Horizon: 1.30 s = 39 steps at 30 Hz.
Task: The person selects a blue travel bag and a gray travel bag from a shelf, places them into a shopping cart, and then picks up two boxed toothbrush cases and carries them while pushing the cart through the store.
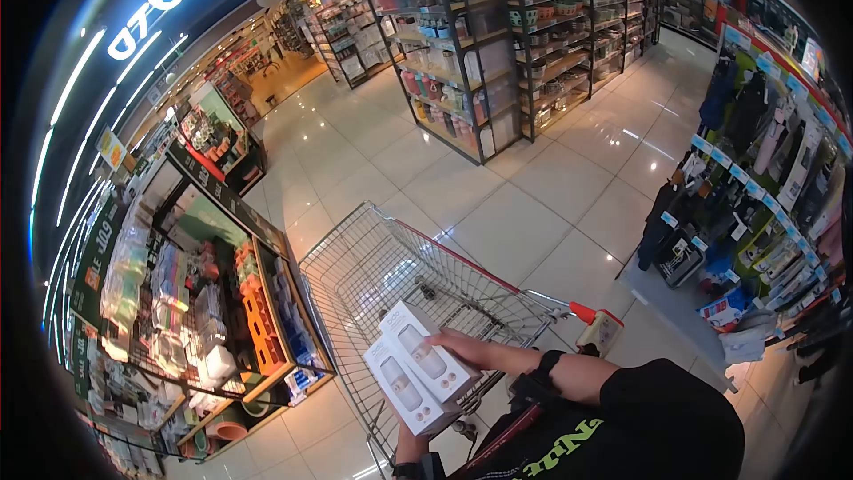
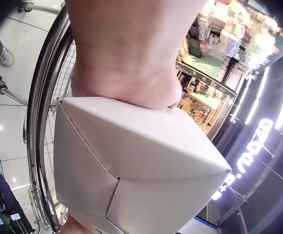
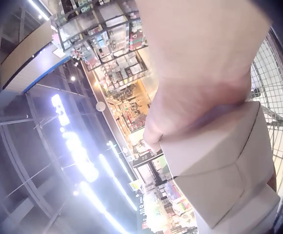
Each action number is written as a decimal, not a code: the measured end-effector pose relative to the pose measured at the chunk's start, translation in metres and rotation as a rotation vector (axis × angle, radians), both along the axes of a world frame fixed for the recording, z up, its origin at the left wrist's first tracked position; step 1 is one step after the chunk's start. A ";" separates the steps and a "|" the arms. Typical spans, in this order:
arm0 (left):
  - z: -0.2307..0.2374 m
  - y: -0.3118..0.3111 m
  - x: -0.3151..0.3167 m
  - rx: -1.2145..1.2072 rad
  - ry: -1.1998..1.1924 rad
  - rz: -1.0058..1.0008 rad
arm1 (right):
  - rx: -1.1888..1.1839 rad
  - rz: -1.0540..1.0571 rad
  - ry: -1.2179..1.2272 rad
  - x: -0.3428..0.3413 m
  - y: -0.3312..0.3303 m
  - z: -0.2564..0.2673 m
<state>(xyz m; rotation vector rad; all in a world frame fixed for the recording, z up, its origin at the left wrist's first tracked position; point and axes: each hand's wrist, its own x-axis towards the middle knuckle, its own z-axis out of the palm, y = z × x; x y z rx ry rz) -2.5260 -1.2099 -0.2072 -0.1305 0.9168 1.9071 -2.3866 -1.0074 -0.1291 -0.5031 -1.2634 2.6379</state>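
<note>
Two white boxes stand side by side, held up over a shopping cart. Each front carries a printed picture of a pale bottle-like item; the print is too small to read. My right hand [image 1: 458, 348] grips the right box [image 1: 433, 382] from its right side, thumb over the printed front. From the near left, my left hand [image 1: 411, 444] holds the left box [image 1: 391, 372], its fingers mostly hidden behind it. In the left wrist view a plain white box end [image 2: 146, 141] sits against the palm. The right wrist view has the right hand [image 3: 200, 105] wrapped over a box edge [image 3: 214, 151].
The wire shopping cart [image 1: 355, 249] surrounds the boxes, with its red handle end [image 1: 582, 313] at the right. A sale shelf [image 1: 258, 311] with orange baskets stands close on the left. Racks of hanging goods [image 1: 755, 178] are on the right, bottle shelves [image 1: 444, 80] ahead across the tiled floor.
</note>
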 end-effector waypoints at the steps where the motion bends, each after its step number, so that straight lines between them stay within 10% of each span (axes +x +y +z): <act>1: -0.001 0.008 -0.010 -0.002 0.004 0.003 | 0.002 -0.005 0.000 -0.010 0.010 -0.002; 39: -0.007 0.385 -0.356 -0.042 0.003 -0.181 | 0.158 -0.155 0.024 -0.334 0.371 0.001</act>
